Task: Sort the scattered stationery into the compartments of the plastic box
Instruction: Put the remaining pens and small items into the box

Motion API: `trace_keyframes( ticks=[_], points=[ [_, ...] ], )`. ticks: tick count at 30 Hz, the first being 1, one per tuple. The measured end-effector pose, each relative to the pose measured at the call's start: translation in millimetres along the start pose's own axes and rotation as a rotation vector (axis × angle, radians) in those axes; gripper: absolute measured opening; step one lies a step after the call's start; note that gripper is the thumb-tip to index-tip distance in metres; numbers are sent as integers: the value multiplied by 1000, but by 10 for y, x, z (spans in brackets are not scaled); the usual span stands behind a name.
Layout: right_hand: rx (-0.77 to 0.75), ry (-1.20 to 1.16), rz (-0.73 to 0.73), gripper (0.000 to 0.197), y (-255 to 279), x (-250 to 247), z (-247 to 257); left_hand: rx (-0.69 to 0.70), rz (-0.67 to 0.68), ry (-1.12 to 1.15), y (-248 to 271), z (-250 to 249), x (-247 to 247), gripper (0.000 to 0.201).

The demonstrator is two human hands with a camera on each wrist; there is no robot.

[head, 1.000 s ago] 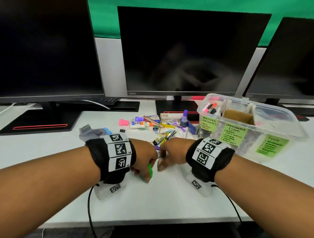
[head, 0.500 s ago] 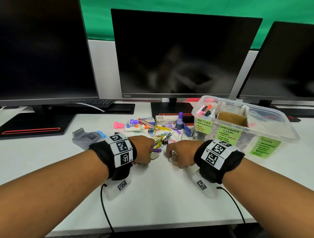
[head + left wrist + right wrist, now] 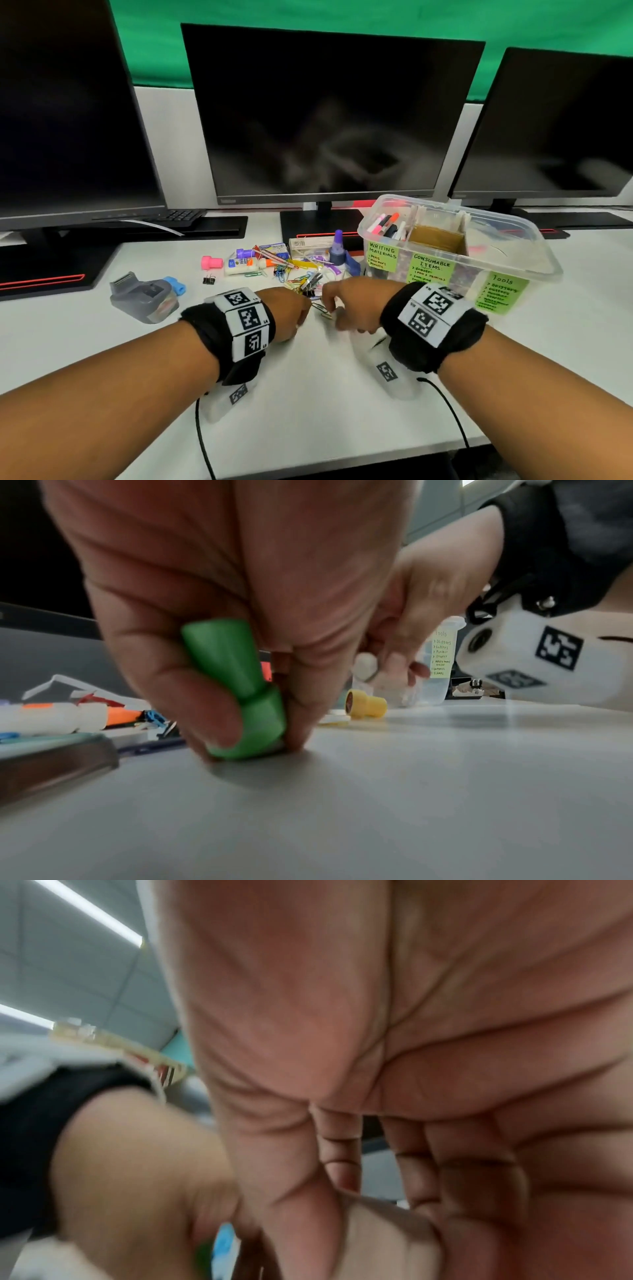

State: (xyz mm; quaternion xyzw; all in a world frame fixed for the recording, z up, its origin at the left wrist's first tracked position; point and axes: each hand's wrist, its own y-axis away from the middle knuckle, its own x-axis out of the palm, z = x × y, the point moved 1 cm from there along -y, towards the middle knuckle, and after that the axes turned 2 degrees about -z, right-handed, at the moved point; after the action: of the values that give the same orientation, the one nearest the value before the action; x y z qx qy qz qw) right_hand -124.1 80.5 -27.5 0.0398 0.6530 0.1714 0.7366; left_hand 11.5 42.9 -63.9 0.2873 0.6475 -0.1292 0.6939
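1. Clearly saw the left grip (image 3: 291,315) closed round a green plastic piece (image 3: 236,688), thumb and fingers curled about it, its lower end pressed against the worktop (image 3: 308,394) near the middle, toward the front edge.
2. Found the right grip (image 3: 352,308) just beside the left one, knuckles up and fingers bent down over a few loose paper clips (image 3: 322,310). Could not tell whether it held anything: the right wrist view was blurred, and a small pale shape near the fingertips in the left wrist view stayed unclear.
3. Saw the plastic box (image 3: 534,246) toward the rear right of the worktop, open on top and split into three compartments labelled Writing Materials, Consumable Items and Tools.
4. Noted markers (image 3: 387,222) standing in the Writing Materials compartment, the one nearest the pile.
5. Found the stationery pile (image 3: 294,267) behind both grips, toward the rear middle of the worktop: coloured clips, a purple-capped bottle (image 3: 337,248), small boxes and a white glue stick.
6. Spotted a yellow cap (image 3: 365,703) lying on its side on the worktop beyond the left grip.
7. Noted a pink cap (image 3: 211,262) and a black binder clip (image 3: 209,280) at the pile's left edge, and a grey device (image 3: 144,298) further left with a blue piece touching its rear.
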Motion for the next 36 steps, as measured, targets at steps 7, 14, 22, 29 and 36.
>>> trace_keyframes(
  ticks=[7,14,22,29,36],
  points=[
    [13,-336,-529,19,417,-670,-519,84,-1,231,52,-111,-451,6],
    [211,-364,-755,16,564,-695,-1151,308,-453,447,-255,-606,-1187,12],
    [252,-430,-824,16,428,-447,-1520,330,-583,439,-826,-1158,-1177,18],
    [285,-425,-881,16,417,-434,-1561,337,-597,364,-996,-1200,-1015,13],
    [298,-386,-810,9,424,-417,-1502,295,-523,433,-897,-1135,-1040,45]
  ],
)
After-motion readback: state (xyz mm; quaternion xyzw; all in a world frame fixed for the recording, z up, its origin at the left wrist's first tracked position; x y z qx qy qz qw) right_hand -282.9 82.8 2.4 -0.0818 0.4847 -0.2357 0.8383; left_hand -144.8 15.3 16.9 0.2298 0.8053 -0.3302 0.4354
